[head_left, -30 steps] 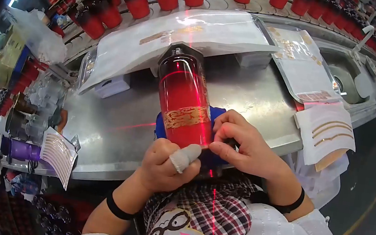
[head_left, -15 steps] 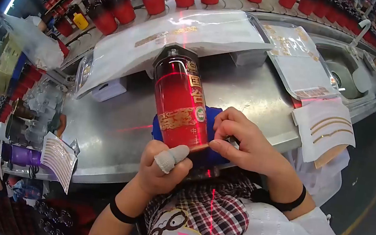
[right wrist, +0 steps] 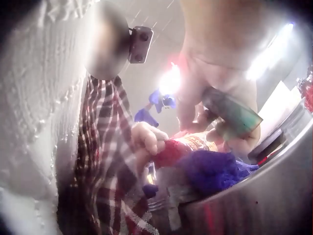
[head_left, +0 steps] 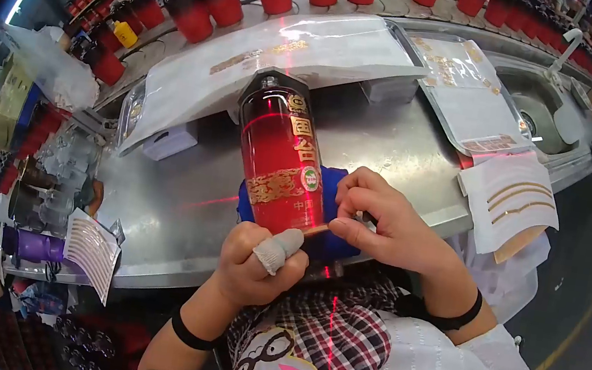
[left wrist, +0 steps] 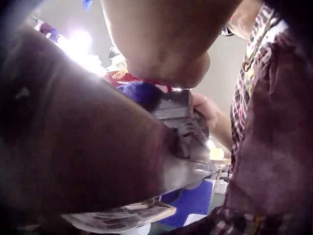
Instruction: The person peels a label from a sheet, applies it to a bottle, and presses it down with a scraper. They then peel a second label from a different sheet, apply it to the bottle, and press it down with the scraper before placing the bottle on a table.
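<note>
Bottle [head_left: 280, 160] lies tilted over a blue cloth [head_left: 334, 185] at the near edge of the bench [head_left: 158, 237], its neck pointing away from the person and its base toward them, between both hands. A thin gold strip [head_left: 315, 231] runs along the rim of the base. The left hand [head_left: 258, 260] is curled closed about the base, its wrapped finger [head_left: 278, 250] touching the rim beside the strip. The right hand [head_left: 389, 229] has thumb and forefinger brought together in a pinch at the strip's other end, the remaining fingers bent; a dark piece shows by that palm in the right wrist view, too blurred to name. The step in hand looks like laying the strip round the base. To do it well, the right pinch should keep the free end lightly taut and level with the rim, while the wrapped finger smooths outward from the part already down. Turning the bottle in small amounts would likely serve better than pulling, since so narrow a strip could stretch, crease or drift off line.
</note>
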`<control>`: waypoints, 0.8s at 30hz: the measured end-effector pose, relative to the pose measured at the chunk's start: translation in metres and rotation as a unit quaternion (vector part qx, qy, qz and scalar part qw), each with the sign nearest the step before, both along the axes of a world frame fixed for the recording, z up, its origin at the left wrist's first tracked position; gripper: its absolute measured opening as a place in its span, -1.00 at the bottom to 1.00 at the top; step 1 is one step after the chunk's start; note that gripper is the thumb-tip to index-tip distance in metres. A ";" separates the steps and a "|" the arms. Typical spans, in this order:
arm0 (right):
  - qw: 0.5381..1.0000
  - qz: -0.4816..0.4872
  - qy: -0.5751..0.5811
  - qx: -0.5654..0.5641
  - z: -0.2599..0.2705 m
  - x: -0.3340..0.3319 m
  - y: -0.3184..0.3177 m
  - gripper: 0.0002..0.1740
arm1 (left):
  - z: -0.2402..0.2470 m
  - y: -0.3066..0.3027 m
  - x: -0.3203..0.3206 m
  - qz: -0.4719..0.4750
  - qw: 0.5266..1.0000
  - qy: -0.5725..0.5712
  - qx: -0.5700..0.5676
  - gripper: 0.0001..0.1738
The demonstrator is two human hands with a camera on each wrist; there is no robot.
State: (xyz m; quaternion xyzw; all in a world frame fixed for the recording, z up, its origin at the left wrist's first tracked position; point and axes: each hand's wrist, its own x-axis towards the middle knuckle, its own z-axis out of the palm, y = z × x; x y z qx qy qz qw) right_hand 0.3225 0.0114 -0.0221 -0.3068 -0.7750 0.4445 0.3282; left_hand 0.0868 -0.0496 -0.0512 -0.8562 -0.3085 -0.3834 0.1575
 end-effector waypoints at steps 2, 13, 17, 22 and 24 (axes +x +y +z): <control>1.000 0.004 0.003 0.007 -0.001 0.000 0.002 -0.79 | 0.005 0.002 0.002 -0.003 1.000 0.008 0.002 -0.79; 1.000 0.003 0.005 -0.001 -0.002 0.001 0.003 -0.78 | -0.009 -0.003 -0.005 0.011 0.999 -0.026 -0.029 -0.76; 1.000 0.012 -0.004 -0.004 -0.003 -0.001 0.004 -0.77 | 0.003 0.000 0.003 0.000 1.000 0.005 -0.006 -0.77; 1.000 0.004 0.003 0.001 -0.005 0.000 0.003 -0.76 | -0.002 0.005 -0.004 -0.018 1.000 -0.010 -0.014 -0.75; 1.000 0.000 0.000 -0.005 -0.006 0.002 0.002 -0.76 | -0.007 0.000 -0.004 -0.006 0.999 -0.027 -0.023 -0.75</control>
